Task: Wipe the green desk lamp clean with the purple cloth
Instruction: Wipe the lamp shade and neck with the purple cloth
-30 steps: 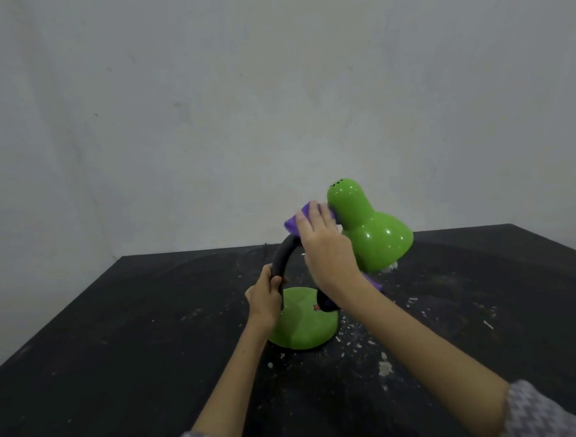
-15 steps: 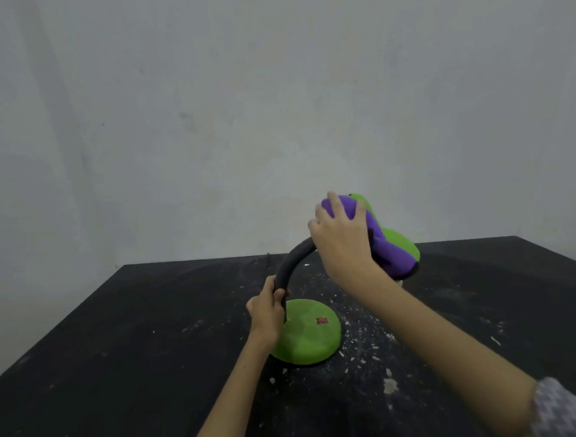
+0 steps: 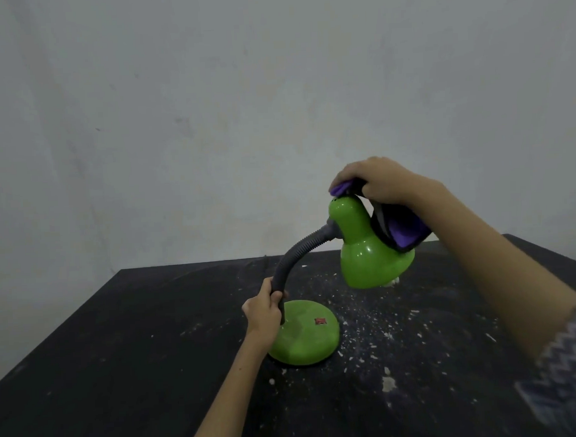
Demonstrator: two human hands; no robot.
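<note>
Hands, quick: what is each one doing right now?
Left hand: closed around the lamp's grey neck, just above the base.
Right hand: closed on the purple cloth, pressing it onto the green shade.

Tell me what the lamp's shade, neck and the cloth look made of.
Lamp shade: glossy green, painted metal or hard plastic, shown by sharp highlights. Neck: grey ribbed flexible tube, likely plastic-sheathed. Purple cloth: soft matte fabric with dark edging, draping limply.
</note>
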